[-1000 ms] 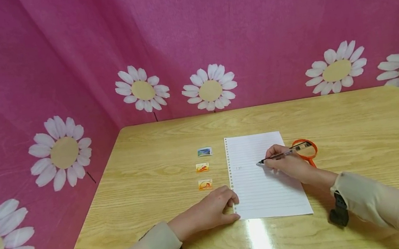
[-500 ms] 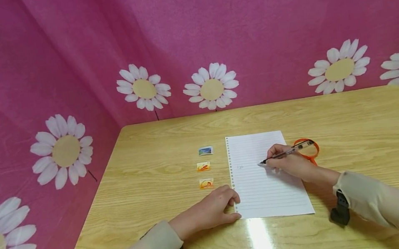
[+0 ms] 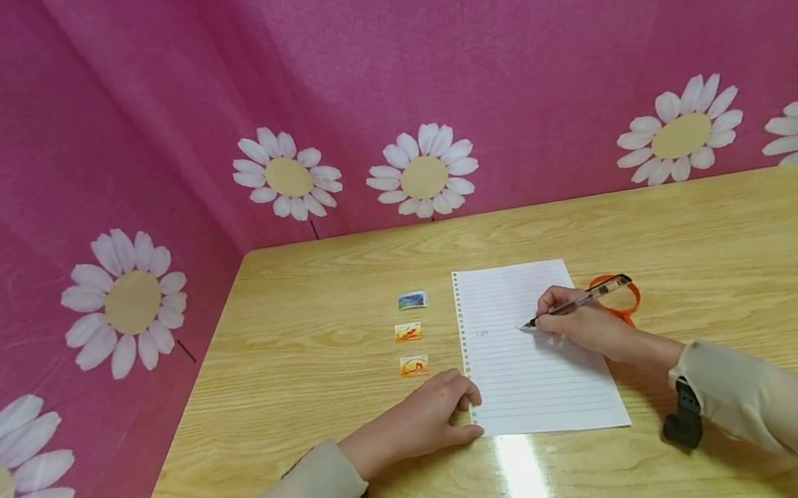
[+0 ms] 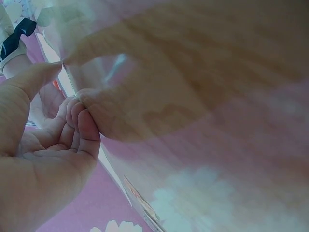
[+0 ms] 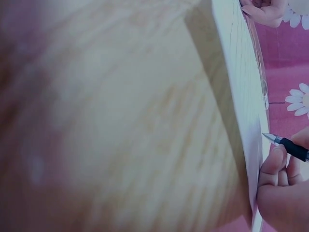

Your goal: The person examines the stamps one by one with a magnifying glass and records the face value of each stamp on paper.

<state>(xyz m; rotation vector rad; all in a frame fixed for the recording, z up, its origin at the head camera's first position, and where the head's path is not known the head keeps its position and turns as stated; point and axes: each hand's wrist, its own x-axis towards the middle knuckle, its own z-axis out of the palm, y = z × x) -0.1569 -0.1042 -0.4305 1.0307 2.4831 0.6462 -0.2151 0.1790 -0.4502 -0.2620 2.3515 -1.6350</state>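
My right hand (image 3: 583,326) pinches a pen (image 3: 576,301) with a dark grip, its tip at the lined sheet of paper (image 3: 532,400). A small "120" stands in faint writing at the left of one line, with another small mark by the tip. At the paper's lower left edge rests my left hand (image 3: 429,417), thumb stretched out and the other fingers loosely bent, as the left wrist view shows. In the right wrist view the pen tip (image 5: 270,137) meets the paper's surface.
Left of the paper lie a blue-green stamp (image 3: 413,301), an orange stamp (image 3: 407,332) and a yellow-orange stamp (image 3: 414,365) in a column. An orange-rimmed magnifying glass (image 3: 625,299) lies partly behind my right hand. A pink flowered curtain (image 3: 532,55) borders the wooden table (image 3: 316,310).
A small mark now shows on the line beside the pen tip, and the pen has shifted slightly right. The left hand keeps its place on the paper's edge.
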